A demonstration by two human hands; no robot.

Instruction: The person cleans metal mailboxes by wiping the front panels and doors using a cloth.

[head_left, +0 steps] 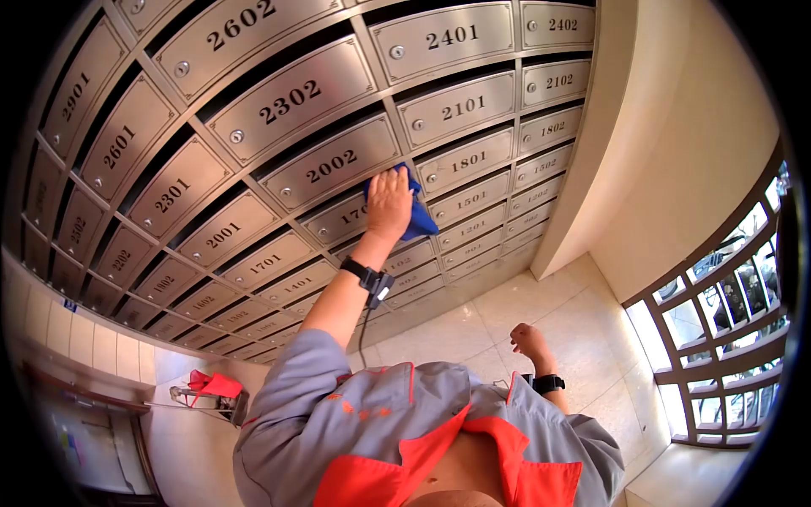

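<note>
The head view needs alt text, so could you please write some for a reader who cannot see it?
A person's left hand presses a blue cloth against a bank of numbered metal mailboxes, near the lower right of door 2002. The right hand, loosely curled, is away from the boxes above a pale tiled floor.

From my remote seat I saw the cloth (420,223) in plain deep blue, the boxes (456,56) silvery, numbered in black and finely outlined dark. The shirt (405,422) was grey, trimmed red; the straps (551,384) black, the wall (684,135) cream, the grille (669,372) brown.
</note>
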